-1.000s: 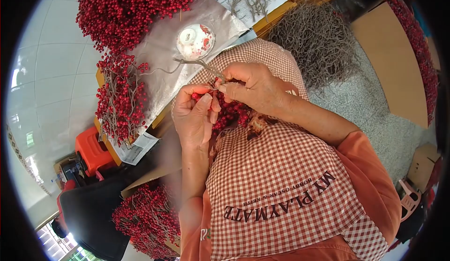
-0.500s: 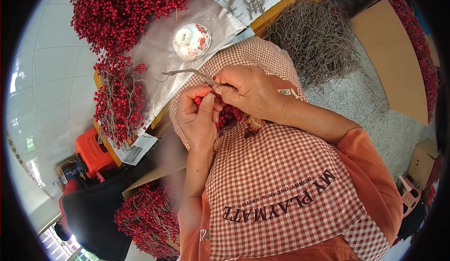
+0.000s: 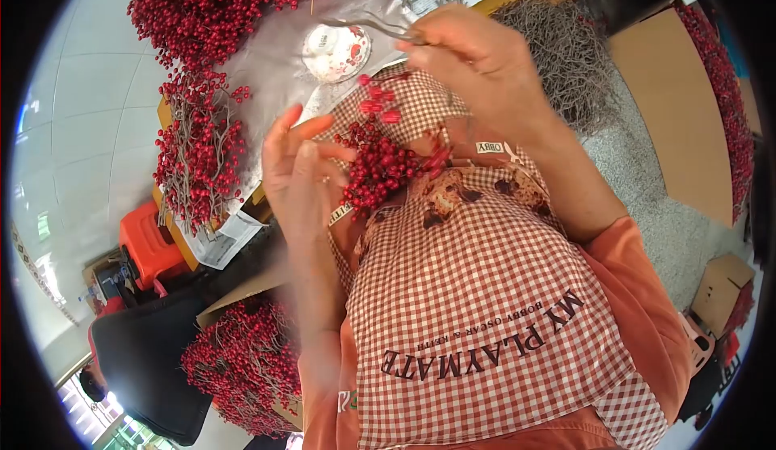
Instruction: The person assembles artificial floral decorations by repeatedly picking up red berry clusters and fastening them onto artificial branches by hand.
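Observation:
My right hand [image 3: 477,54] is closed on a grey-brown twig [image 3: 368,24], raised beside the upturned floral bowl [image 3: 336,51]. A small sprig of red berries [image 3: 378,98] hangs in the air below the twig; its link to the twig is too blurred to tell. My left hand [image 3: 301,163], a little blurred, has its fingers apart and holds nothing. Just right of its fingertips, a bunch of red berries [image 3: 380,167] rests in the lap of the checked apron [image 3: 485,304].
Piles of red berry stems [image 3: 202,143] lie on the table at the left. A heap of bare twigs [image 3: 558,58] is at the right. Cardboard [image 3: 679,111] stands farther right. A red stool [image 3: 149,244] and a box of berries [image 3: 242,361] are at the lower left.
My hands have parted. The right rose up and to the right with the twig; the left moved left and its fingers opened. The berries in the lap are now uncovered.

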`<state>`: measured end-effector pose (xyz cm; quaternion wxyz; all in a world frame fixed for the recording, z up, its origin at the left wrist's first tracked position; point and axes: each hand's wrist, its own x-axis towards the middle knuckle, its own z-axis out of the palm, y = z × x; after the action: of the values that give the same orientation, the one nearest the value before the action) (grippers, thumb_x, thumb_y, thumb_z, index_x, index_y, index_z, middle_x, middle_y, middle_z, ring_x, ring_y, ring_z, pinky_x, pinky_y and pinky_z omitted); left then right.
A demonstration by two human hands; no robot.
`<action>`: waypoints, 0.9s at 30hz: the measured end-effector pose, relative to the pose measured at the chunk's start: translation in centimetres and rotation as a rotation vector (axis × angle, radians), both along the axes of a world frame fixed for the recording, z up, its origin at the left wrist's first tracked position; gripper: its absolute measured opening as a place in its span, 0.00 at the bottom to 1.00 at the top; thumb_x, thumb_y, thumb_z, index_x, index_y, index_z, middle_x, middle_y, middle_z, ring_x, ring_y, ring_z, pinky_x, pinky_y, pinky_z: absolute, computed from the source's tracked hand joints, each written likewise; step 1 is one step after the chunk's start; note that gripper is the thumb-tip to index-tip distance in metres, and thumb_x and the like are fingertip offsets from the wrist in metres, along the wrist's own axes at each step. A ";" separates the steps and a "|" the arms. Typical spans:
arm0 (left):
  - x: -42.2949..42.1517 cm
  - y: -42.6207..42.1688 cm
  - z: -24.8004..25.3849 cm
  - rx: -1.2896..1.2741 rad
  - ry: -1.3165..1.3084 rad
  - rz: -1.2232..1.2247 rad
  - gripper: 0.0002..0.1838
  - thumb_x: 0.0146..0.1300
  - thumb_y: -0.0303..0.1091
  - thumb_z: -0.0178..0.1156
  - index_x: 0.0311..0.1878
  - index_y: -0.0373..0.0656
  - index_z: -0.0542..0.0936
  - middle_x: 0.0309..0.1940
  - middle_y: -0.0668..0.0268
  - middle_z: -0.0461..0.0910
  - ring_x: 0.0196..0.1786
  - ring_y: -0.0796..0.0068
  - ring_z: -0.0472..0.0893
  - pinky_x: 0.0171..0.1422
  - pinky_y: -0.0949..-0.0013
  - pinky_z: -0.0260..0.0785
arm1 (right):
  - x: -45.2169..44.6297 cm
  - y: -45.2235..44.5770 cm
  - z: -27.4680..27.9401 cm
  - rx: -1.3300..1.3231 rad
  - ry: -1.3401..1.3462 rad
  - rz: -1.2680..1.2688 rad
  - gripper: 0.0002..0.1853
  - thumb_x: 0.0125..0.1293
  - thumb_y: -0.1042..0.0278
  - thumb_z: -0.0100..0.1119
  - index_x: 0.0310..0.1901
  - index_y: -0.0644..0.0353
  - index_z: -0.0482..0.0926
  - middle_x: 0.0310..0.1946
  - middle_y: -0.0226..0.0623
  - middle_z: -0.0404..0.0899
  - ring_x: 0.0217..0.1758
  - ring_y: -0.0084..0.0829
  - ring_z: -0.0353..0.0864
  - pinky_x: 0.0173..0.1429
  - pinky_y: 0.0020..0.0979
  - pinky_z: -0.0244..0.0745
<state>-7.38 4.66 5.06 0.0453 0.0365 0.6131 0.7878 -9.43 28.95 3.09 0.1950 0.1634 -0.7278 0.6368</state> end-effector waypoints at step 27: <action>2.7 -4.0 -4.7 -0.683 0.019 -0.030 0.06 0.50 0.17 0.60 0.28 0.38 0.75 0.38 0.68 0.68 0.41 0.78 0.71 0.45 0.75 0.66 | 2.4 -6.4 -5.8 0.423 -0.189 0.583 0.04 0.59 0.69 0.60 0.34 0.58 0.80 0.41 0.36 0.80 0.42 0.37 0.81 0.42 0.35 0.75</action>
<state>-4.70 0.69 0.39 0.0605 0.0356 0.8413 0.5361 -7.05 22.52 -2.74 -0.1009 0.3410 -0.7809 0.5135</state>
